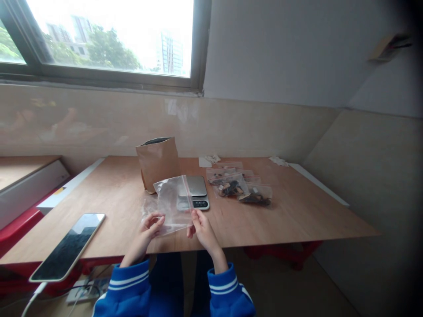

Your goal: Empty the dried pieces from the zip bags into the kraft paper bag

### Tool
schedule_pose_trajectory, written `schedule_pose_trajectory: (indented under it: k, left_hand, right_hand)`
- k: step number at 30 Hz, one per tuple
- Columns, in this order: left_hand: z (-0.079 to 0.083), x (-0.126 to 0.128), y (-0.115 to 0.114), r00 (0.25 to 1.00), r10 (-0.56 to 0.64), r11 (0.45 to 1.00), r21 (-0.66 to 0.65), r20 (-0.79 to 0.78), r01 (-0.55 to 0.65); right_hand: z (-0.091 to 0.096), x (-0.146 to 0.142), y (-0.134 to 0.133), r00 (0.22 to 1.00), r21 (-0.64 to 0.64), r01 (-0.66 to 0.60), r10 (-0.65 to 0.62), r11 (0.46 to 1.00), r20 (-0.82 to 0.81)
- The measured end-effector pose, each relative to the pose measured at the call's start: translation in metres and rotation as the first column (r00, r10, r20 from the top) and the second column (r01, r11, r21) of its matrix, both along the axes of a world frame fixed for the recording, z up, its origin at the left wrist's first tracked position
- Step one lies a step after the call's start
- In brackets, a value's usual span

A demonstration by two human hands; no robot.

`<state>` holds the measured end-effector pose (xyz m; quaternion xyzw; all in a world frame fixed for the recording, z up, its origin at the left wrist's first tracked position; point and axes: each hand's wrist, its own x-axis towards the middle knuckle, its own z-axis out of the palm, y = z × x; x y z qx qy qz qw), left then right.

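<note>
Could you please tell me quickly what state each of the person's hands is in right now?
Left hand: closed, holding the zip bag.
Right hand: closed, pinching the zip bag's edge.

Both hands (152, 225) (203, 228) on a clear zip bag (173, 202) — digital scale (193, 192) just behind

Wooden table (297, 215) with digital scale (198, 185), paper bag (157, 163)

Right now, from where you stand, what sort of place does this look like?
Probably a small indoor packing workspace. A wooden table holds a digital scale, a kraft paper bag and filled zip bags, while the left hand and right hand hold a clear zip bag.
</note>
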<state>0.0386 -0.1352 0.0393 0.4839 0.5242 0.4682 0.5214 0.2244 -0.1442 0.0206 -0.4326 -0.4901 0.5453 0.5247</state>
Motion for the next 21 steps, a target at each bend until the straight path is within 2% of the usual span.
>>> schedule_pose_trajectory:
  k: [2, 4, 8, 12, 15, 18, 21]
  left_hand:
    - [0.002, -0.003, -0.001, 0.999, 0.001, 1.000, -0.005, 0.034, -0.001]
    - [0.006, -0.008, -0.001, 0.999, 0.035, 0.999, 0.009, 0.017, -0.035]
    - [0.006, -0.028, 0.002, 0.976, 0.160, 0.986, 0.076, -0.150, -0.150]
    - [-0.011, -0.050, 0.009, 0.895, 0.256, 0.963, 0.174, -0.364, -0.205]
    - [-0.022, -0.054, 0.014, 0.844, 0.316, 0.941, 0.253, -0.433, -0.223]
    - [-0.030, -0.051, 0.019, 0.867, 0.271, 0.957, 0.214, -0.418, -0.196]
    - [-0.036, -0.046, 0.024, 0.894, 0.229, 0.970, 0.165, -0.385, -0.177]
  right_hand:
    - [0.000, 0.002, 0.000, 1.000, 0.005, -0.026, 0.026, 1.000, 0.013]
    - [-0.004, 0.009, 0.002, 0.999, 0.029, 0.006, -0.007, 1.000, 0.036]
    - [-0.023, 0.040, 0.009, 0.959, 0.097, 0.218, -0.232, 0.971, 0.163]
    - [-0.047, 0.083, 0.010, 0.842, 0.166, 0.426, -0.457, 0.889, 0.286]
    - [-0.057, 0.109, 0.008, 0.721, 0.271, 0.519, -0.585, 0.811, 0.371]
    - [-0.057, 0.123, 0.012, 0.589, 0.393, 0.499, -0.635, 0.772, 0.499]
    - [-0.052, 0.129, 0.028, 0.478, 0.434, 0.387, -0.580, 0.813, 0.660]
